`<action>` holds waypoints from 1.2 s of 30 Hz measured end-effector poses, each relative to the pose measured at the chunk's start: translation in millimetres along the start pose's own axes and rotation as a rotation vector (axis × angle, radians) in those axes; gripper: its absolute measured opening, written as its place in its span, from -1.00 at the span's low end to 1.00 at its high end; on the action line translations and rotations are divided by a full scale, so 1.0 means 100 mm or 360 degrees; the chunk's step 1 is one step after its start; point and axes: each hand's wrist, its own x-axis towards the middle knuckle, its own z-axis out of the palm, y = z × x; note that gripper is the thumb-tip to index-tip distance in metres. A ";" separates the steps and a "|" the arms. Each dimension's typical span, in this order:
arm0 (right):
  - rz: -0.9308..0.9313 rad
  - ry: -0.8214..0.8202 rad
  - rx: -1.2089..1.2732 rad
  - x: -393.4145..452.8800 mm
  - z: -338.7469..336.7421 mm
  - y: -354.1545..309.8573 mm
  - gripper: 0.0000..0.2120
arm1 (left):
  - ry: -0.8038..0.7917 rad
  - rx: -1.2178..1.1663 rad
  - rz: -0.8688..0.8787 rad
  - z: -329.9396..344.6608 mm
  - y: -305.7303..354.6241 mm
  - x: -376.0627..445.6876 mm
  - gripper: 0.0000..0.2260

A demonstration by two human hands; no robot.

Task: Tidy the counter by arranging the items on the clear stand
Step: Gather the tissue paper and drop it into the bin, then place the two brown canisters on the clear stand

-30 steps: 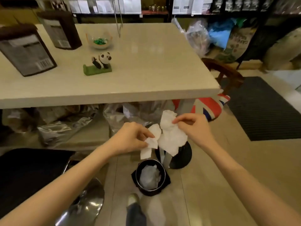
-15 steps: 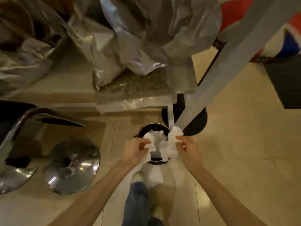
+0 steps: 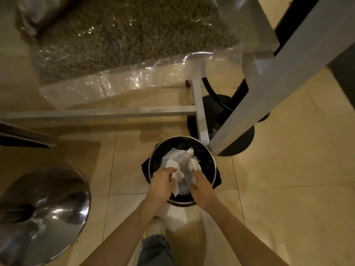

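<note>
White crumpled tissue (image 3: 179, 162) sits over the mouth of a round metal bin (image 3: 210, 160) on the tan tiled floor (image 3: 288, 169), the left hand (image 3: 161, 184) pinching one piece of it at the bin's near rim and the right hand (image 3: 201, 186) pressing flat-fingered on another. A grey bench leg (image 3: 259, 96) and a thin crossbar (image 3: 107, 112) crowd the bin's far side. A clear bag of greenish pellets (image 3: 123, 39) lies beyond them, with a chrome stool base (image 3: 44, 212) to the left.

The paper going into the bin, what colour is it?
White, crumpled tissue paper, pressed by both hands into the dark-lined metal bin. The head view shows it.
</note>
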 end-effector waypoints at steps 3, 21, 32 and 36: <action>0.0008 -0.0077 -0.0127 0.13 -0.05 0.05 -0.50 | -0.0257 0.0096 -0.0101 0.07 -0.03 0.09 -0.65; -0.0268 -0.0135 -0.0483 -1.71 -1.79 -1.90 -0.74 | -0.0191 0.0224 0.0124 -1.92 1.50 -1.58 -0.74; -0.0802 0.0059 -0.0687 -3.54 -3.18 -3.75 -0.74 | 0.0183 0.0424 0.0519 -3.97 2.88 -3.23 -0.68; -0.1109 0.0192 -0.0583 -4.05 -3.42 -4.33 -0.75 | 0.0434 0.0321 0.0634 -4.54 3.15 -3.73 -0.70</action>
